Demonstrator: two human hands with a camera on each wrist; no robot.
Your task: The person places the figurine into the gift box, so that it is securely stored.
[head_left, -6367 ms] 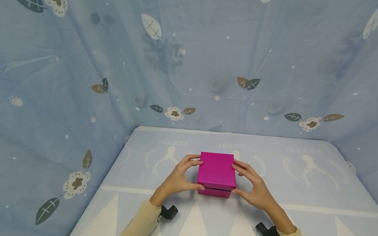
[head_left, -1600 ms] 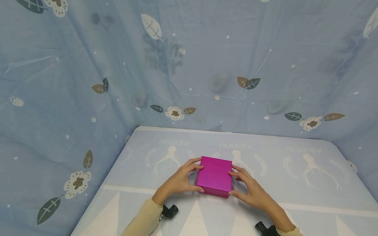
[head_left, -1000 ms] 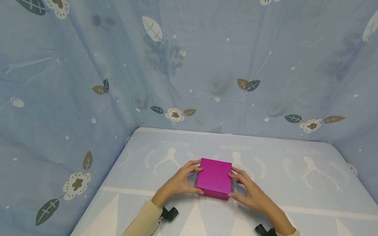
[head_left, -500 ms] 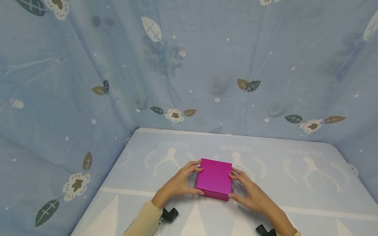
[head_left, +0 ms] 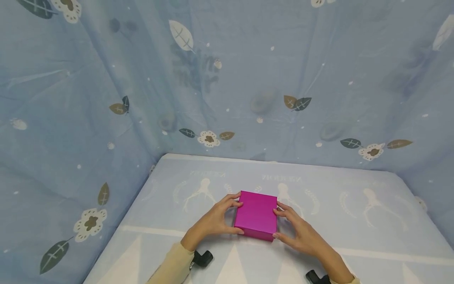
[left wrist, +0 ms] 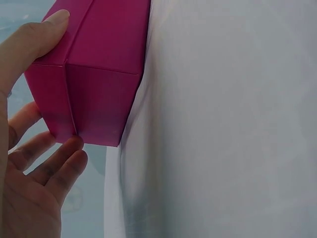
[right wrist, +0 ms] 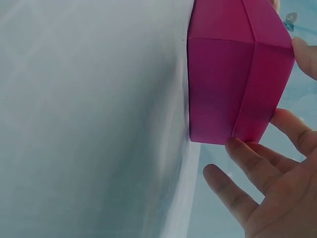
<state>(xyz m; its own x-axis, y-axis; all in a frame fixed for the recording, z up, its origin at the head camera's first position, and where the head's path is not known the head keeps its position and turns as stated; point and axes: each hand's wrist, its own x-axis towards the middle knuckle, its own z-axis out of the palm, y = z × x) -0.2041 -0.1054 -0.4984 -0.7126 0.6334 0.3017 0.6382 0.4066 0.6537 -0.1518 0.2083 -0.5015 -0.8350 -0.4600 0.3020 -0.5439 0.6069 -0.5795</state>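
A square magenta gift box (head_left: 256, 213) with a lid sits on the table, its lid down on the base. My left hand (head_left: 211, 221) holds the box's left side, thumb at the near corner and fingers near the far corner. On the opposite side, my right hand (head_left: 301, 232) holds it the same way. A thin, closed seam between lid and base shows in both wrist views, where the left thumb (left wrist: 42, 37) presses the lid and the right fingers (right wrist: 257, 163) touch near the seam. The inside of the box is hidden.
A pale blue patterned cloth (head_left: 156, 217) covers the table. Blue curtains (head_left: 227, 79) with leaf and flower prints hang behind and at the sides. Each wrist wears a black camera mount (head_left: 203, 259) below the hand.
The lid has come down: several seconds ago a dark gap showed between lid and base, and the box stood taller. Over the last second, hands and box stay nearly still.
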